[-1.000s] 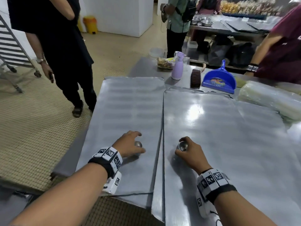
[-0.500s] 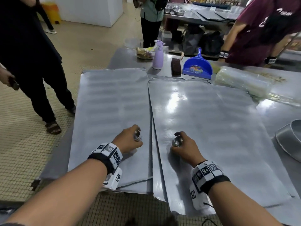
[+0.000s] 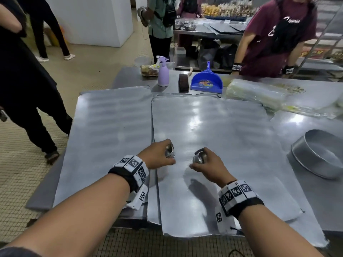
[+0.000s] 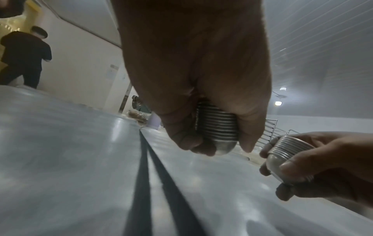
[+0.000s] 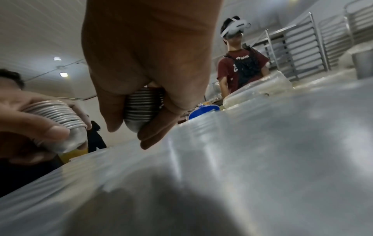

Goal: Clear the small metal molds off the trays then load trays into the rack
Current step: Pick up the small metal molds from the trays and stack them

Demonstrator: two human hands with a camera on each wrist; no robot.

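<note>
At centre frame, the left hand (image 3: 157,154) and right hand (image 3: 209,166) each grip a stack of small metal molds (image 3: 169,151) above the right tray (image 3: 232,138), the left tray (image 3: 111,130) lying bare on the surface (image 3: 315,191).

My two forearms are bare, no sleeves in view. Each wrist carries a black fabric band (image 3: 128,178) topped by white blocks printed with black square markers (image 3: 235,191). A white tag with another marker hangs under each band; the right one reads 57 (image 3: 219,217).
</note>
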